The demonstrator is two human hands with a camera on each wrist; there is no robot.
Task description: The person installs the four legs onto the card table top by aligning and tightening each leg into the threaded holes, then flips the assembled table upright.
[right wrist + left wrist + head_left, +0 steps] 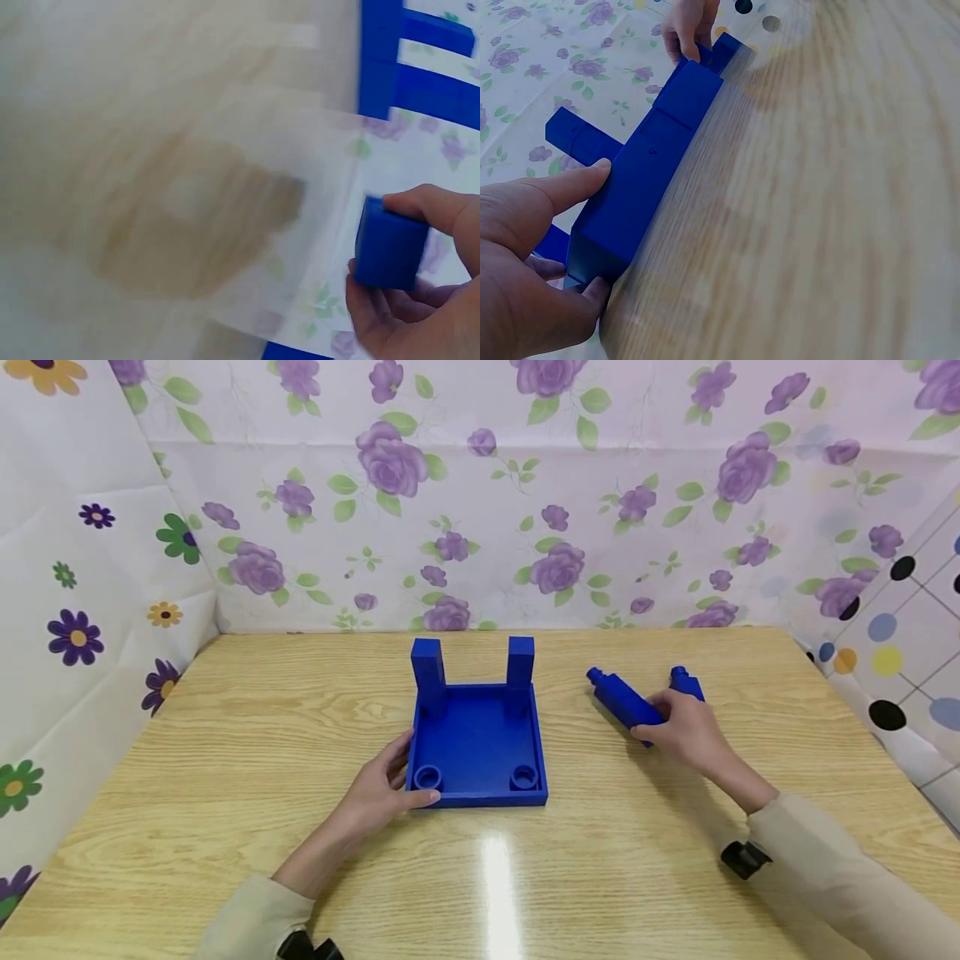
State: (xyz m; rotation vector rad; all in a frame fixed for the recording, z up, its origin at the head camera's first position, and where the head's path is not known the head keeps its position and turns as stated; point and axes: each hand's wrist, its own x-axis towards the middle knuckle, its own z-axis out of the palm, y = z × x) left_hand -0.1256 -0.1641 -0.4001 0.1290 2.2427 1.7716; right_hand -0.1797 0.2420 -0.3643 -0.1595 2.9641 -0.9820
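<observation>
An upside-down blue toy table (480,735) lies on the wooden surface, its square top down. Two square legs (428,672) stand up at its far corners, and round sockets (523,777) show at its two near corners. My left hand (378,789) grips the near left corner, thumb over the front rim and fingers along the side. To the right, my right hand (686,731) pinches a loose blue table leg (624,703) by its square end, the threaded tip pointing away to the left. Another loose leg (684,683) lies just behind that hand, partly hidden by it.
The wood-grain table (300,710) ends at the back against a floral cloth (480,527). More patterned cloth hangs on the left (82,568) and right (915,652). Black wrist devices (745,858) are strapped at both sleeves.
</observation>
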